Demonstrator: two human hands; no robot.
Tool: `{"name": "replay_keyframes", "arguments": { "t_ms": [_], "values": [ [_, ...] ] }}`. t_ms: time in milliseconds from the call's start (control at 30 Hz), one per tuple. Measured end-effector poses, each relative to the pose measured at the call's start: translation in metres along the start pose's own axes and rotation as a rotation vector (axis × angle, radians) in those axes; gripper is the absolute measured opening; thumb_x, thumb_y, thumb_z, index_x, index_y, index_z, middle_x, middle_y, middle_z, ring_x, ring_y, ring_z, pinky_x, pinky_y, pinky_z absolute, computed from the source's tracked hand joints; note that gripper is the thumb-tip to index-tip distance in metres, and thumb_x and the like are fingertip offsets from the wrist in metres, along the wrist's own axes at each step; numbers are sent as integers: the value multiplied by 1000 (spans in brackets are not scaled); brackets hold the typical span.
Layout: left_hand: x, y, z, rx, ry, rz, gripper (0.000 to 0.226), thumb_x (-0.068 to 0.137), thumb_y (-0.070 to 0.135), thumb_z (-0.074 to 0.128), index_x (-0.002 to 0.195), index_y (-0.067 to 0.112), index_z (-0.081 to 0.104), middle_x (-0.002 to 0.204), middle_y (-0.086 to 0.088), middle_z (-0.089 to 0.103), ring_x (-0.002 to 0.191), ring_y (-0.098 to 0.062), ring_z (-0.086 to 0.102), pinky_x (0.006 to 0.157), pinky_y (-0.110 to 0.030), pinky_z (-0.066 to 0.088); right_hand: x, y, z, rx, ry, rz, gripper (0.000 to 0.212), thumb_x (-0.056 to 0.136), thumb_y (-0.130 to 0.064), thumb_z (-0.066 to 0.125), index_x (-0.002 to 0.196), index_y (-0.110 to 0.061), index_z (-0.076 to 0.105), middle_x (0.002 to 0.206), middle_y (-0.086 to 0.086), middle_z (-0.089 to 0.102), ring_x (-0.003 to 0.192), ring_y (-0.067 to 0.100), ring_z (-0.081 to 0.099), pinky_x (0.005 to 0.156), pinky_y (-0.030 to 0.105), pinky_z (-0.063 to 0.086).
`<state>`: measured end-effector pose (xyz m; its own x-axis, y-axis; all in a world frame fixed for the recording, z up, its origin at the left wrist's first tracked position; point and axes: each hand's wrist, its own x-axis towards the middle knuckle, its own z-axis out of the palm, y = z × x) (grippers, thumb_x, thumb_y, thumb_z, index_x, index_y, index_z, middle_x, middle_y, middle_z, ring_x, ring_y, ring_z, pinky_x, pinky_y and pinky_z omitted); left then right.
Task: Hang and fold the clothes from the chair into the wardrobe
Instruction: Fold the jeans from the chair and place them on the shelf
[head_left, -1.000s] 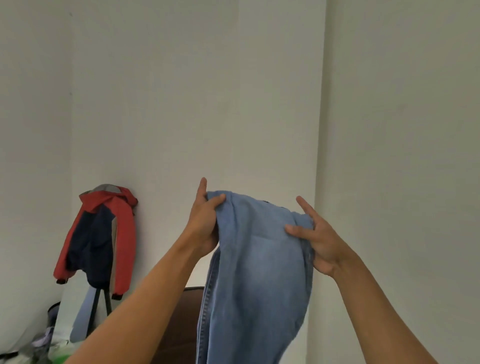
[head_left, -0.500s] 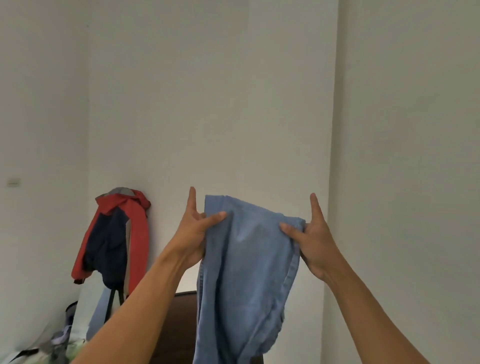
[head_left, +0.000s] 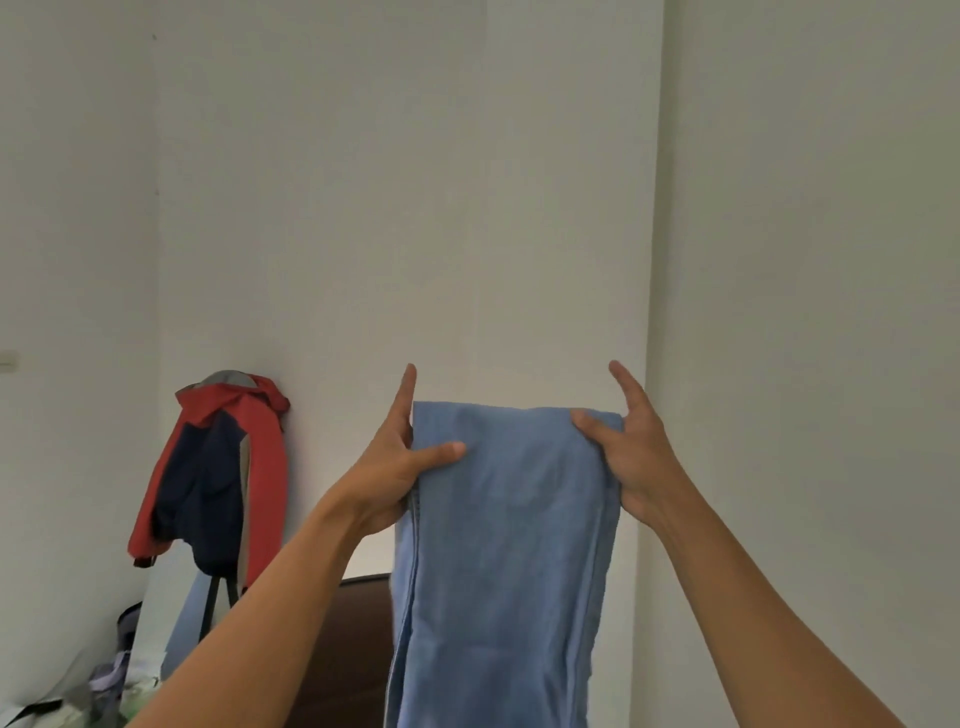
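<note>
Denim, light blue: the jeans (head_left: 509, 545) hang in the air just above the brown chair (head_left: 358, 639), held up by the top edge. Left hand (head_left: 395, 467) & right hand (head_left: 628, 457) each have the grip clamped on one top corner, thumb on the front. The cloth spreads flat this way, prob. to line up the legs before folding. A red jacket (head_left: 208, 467) hangs left of the chair.
</note>
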<state>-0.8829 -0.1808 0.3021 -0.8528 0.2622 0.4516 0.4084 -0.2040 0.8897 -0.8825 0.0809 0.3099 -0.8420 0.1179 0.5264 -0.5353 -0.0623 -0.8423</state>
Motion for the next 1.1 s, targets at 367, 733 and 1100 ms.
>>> {"name": "replay_keyframes", "arguments": {
  "t_ms": [367, 733, 1100],
  "values": [
    [11, 21, -8, -279, 106, 50, 68, 83, 0, 70, 139, 35, 53, 117, -9, 73, 103, -21, 71, 88, -36, 59, 3, -19, 4, 31, -40, -66, 89, 80, -8, 81, 148, -45, 37, 138, 3, 52, 117, 17, 65, 98, 39, 56],
    [15, 29, -7, 384, 267, 318, 54, 89, 0, 69, 128, 36, 63, 107, -4, 72, 95, -18, 71, 87, -38, 60, 12, -11, 0, -13, -51, -130, 73, 82, -4, 79, 141, -35, 50, 140, 1, 51, 125, 20, 58, 103, 42, 52],
    [14, 24, -11, 1072, 447, 463, 43, 75, 47, 81, 117, 49, 69, 89, 11, 70, 90, -16, 61, 87, -39, 49, 23, -33, -2, -444, 57, -264, 29, 90, -13, 71, 117, -24, 67, 117, -11, 66, 111, 10, 62, 94, 28, 53]
  ]
}}
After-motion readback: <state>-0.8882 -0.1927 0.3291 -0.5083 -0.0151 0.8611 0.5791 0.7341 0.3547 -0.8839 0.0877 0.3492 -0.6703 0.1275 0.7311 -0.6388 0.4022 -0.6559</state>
